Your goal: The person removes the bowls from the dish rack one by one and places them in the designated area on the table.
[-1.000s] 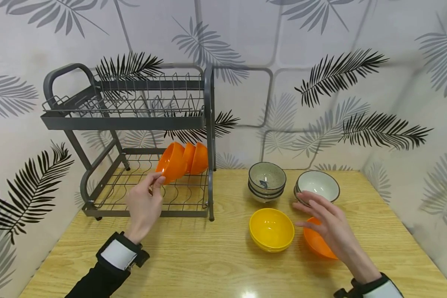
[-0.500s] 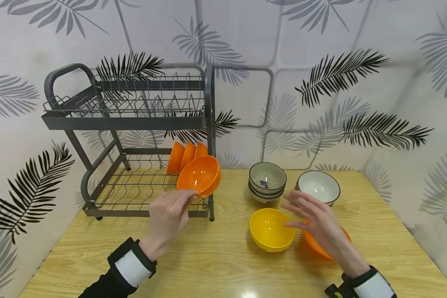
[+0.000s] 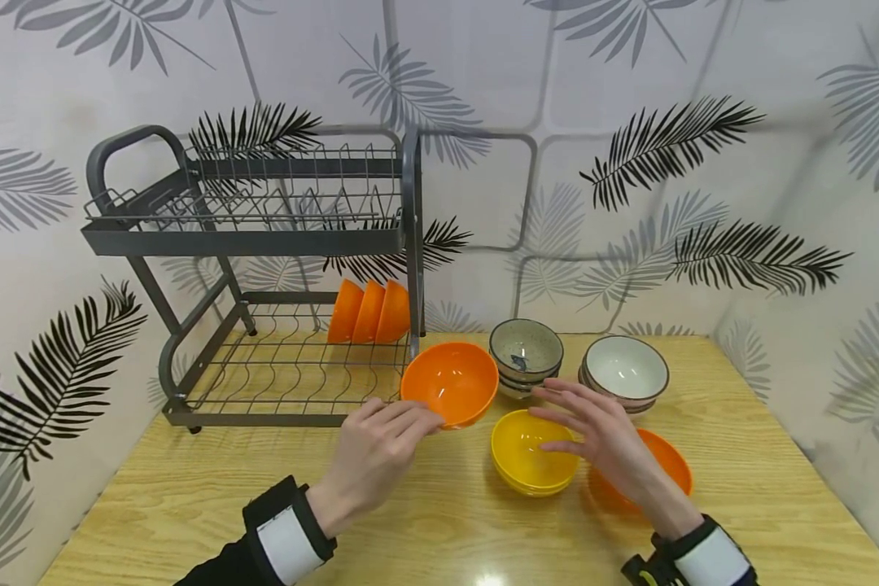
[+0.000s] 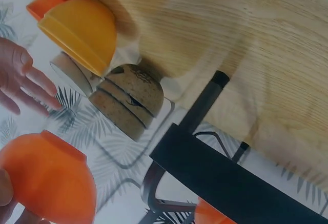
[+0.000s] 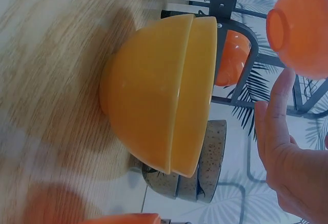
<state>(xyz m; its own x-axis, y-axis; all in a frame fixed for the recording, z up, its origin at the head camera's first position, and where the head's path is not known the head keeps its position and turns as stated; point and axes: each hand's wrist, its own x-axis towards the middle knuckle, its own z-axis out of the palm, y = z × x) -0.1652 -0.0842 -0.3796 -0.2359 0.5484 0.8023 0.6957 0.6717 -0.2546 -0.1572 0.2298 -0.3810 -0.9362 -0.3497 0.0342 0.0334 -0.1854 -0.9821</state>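
My left hand (image 3: 381, 456) pinches the near rim of an orange bowl (image 3: 450, 382), lifted above the table just right of the dish rack (image 3: 256, 419). The same orange bowl (image 4: 48, 178) shows from its outer side in the left wrist view. With fingers extended and apart, my right hand (image 3: 608, 448) hovers over the stacked yellow bowls (image 3: 531, 460), holding nothing. Another orange bowl (image 3: 670, 464) sits on the table, partly hidden by that hand. Three orange bowls (image 3: 369, 313) stand on edge at the right end of the rack's lower tier.
Speckled grey bowls (image 3: 525, 350) are stacked behind the yellow ones. Beside them stands a stack of white bowls (image 3: 626, 370) with dark rims. The rack's wire upper tier (image 3: 264, 203) overhangs the lower one. A leaf-patterned backdrop (image 3: 483, 195) closes off the far side.
My left hand has left the bowl row in the rack and moved right, now holding an orange bowl outside it. My right hand has shifted left, over the yellow bowls.
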